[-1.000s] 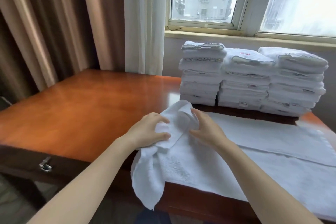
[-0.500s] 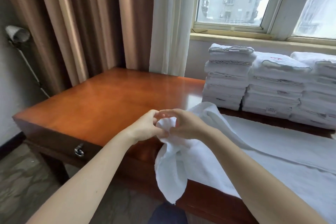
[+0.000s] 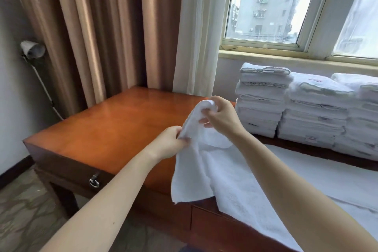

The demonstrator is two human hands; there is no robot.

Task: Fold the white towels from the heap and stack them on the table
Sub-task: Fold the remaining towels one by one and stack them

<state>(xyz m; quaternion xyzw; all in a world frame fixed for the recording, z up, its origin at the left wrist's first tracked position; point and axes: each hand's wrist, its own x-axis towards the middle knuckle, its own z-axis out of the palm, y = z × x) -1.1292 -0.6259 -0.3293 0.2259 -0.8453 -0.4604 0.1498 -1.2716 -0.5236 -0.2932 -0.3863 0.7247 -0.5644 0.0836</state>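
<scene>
— So, what's the count?
— Three stacks of folded white towels (image 3: 315,112) are sitting far right on the orange-brown wooden table (image 3: 122,125); one loose white terry towel (image 3: 202,161) is hanging above its near edge.
— Hands?
— Both are gripping it: left hand (image 3: 170,142) low, right hand (image 3: 222,117) higher.

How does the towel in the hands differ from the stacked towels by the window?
The held towel is unfolded and limp; the stacked towels are folded flat. The held towel hangs from the left hand and right hand; the stacked towels rest on the table. Both are white.
</scene>
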